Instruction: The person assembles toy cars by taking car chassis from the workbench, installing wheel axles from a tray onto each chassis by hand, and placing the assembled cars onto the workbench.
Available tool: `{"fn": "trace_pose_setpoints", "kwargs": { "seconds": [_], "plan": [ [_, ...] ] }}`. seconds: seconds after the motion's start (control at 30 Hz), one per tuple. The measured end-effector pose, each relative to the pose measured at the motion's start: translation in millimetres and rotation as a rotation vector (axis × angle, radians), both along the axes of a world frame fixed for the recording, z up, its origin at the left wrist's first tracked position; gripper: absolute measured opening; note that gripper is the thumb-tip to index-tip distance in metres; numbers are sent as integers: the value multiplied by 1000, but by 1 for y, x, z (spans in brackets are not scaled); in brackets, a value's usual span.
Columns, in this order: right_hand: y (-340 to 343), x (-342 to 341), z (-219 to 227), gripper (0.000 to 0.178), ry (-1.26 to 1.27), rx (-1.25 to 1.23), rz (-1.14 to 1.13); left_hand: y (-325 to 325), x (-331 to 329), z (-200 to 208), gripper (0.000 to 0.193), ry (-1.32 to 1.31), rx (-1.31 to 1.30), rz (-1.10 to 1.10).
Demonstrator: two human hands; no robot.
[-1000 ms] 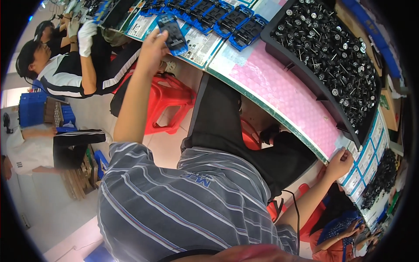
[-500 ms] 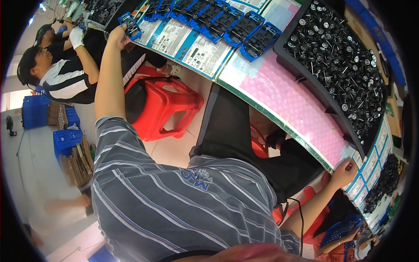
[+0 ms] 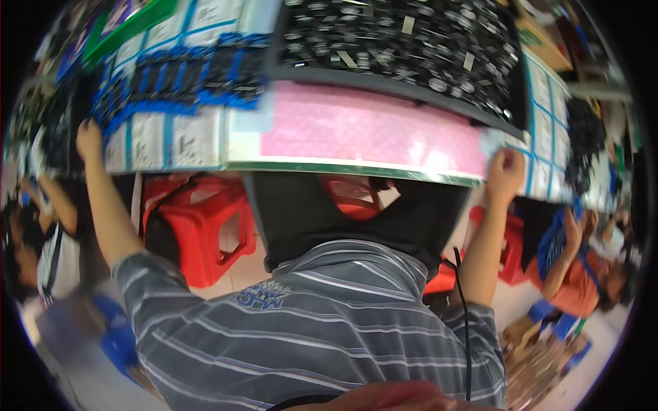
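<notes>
Blue and black parts (image 3: pixel 184 79) lie side by side in a row on the worktop (image 3: pixel 308 166), left of the black tray (image 3: pixel 370 83) heaped with small dark pieces, and the left hand (image 3: pixel 90 140) reaches out to the row's far left end. That hand is small and blurred here, so I cannot tell whether its fingers grip a part or are free. The right hand (image 3: pixel 506 175) is curled in on itself, nothing showing in it, near the worktop's front edge just beside the pink sheet (image 3: pixel 370 130). With the left arm stretched so far, careful work would mean looking directly at those fingertips, taking or releasing one part at a time by its blue rim, and lifting clear of its neighbours, since a sideways brush could probably push the close-set row askew. Using the idle right hand to steady things might help.
</notes>
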State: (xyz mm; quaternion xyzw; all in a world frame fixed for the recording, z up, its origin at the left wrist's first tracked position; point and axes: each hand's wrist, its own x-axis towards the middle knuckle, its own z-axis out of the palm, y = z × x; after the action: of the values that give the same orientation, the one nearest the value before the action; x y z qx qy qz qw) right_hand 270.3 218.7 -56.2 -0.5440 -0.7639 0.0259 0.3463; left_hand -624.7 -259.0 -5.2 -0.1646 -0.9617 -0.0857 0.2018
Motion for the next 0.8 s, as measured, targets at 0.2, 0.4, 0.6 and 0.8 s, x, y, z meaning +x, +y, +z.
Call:
{"fn": "trace_pose_setpoints", "kwargs": {
  "seconds": [0.2,0.4,0.6,0.8],
  "plan": [
    [1,22,17,11,225,-6,-4,106,193,20,34,319,98,-529],
    [18,1,93,17,282,43,152,195,436,5,14,-110,451,-1037],
    [86,-67,118,21,-227,42,501,258,563,-8,7,-664,454,-1238],
    [92,-61,113,16,-360,23,414,270,584,-24,9,-132,320,-1257]
  ]
}}
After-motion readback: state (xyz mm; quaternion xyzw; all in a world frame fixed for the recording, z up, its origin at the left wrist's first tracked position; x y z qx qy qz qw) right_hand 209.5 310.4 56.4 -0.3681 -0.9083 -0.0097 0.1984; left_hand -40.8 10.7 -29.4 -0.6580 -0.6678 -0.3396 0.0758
